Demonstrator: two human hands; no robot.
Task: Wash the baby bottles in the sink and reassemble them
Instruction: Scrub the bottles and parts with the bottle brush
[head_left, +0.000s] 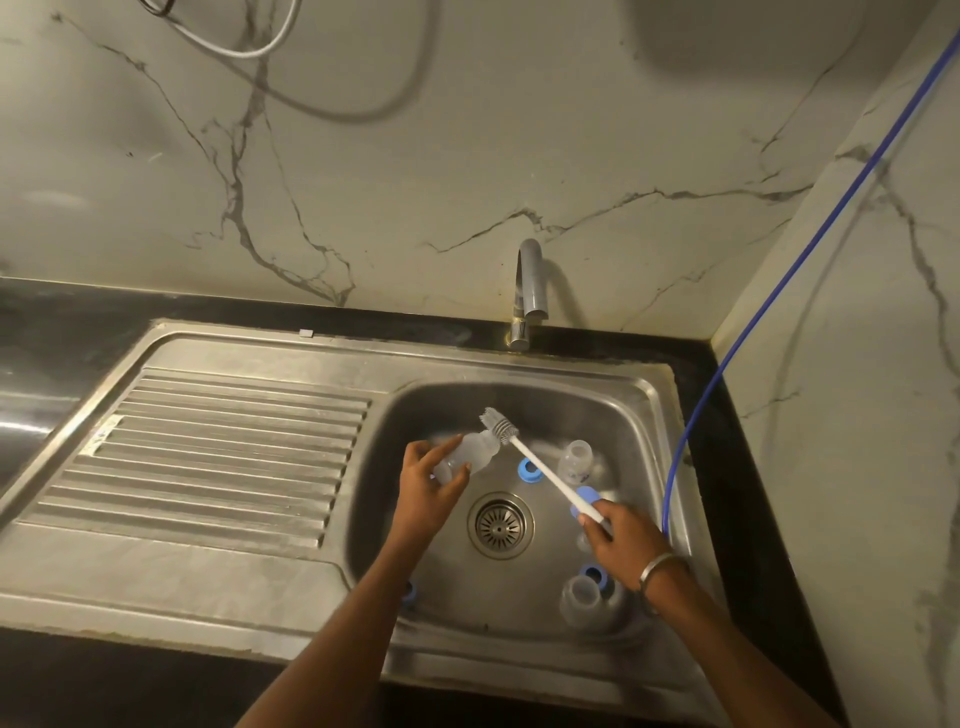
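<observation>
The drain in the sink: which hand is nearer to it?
Left, narrowly. The left hand, holding a bottle, is just up-left of the drain. The right hand, gripping the brush, is a little farther off, to its right.

2 bottles (464, 453), 1 brush (540, 467), 3 rings (530, 470)

The ribbed draining board (218, 447) on the left of the sink (655, 410) is bare, so hands can pass there. The middle of the bowl around the drain (500, 525) is open too. A bottle (575, 460) and a blue ring (530, 470) stand near the back right. A clear cup (579, 597) sits by the front right corner. The tap (530, 291) sticks out over the back edge. A blue hose (727, 364) hangs down along the right edge.
</observation>
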